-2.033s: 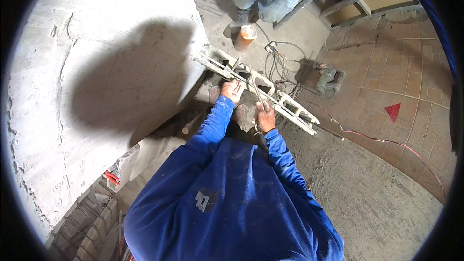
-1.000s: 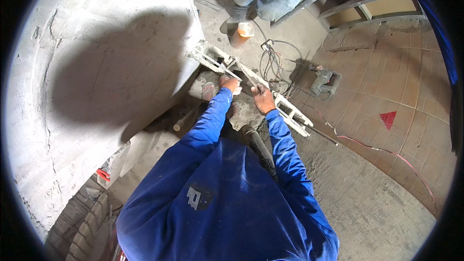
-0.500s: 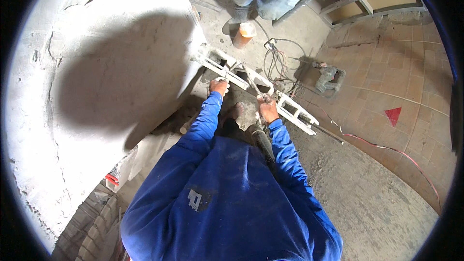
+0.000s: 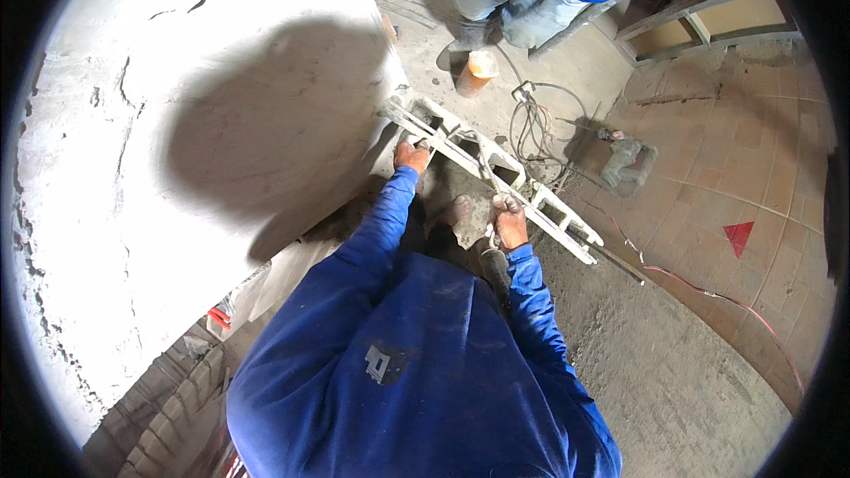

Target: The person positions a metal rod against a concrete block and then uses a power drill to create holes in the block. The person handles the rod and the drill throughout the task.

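A row of pale hollow blocks point(image 4: 505, 164) runs slantwise across the floor ahead of me, a long narrow strip along its near side. My left hand point(image 4: 413, 156) is closed at the near side of the row's left part, close to the white wall; what its fingers grip is hidden. My right hand point(image 4: 509, 222), nearer the row's right part, has its fingers wrapped round the lower end of a thin rod-like tool point(image 4: 487, 164). That tool slants up across the blocks, and its kind is unclear. My shoes show below the row.
A large white wall point(image 4: 266, 124) fills the left. Beyond the blocks stand an orange container point(image 4: 478, 73), coiled cables point(image 4: 531, 124) and a dusty power tool point(image 4: 626, 162). Another person's grey trousers point(image 4: 531, 13) are at the top. A red triangle point(image 4: 738, 236) marks the tiled surface.
The whole scene has shifted right and slightly down in the picture. The rod-like tool looks a little steeper, and my right hand sits slightly nearer me relative to the blocks.
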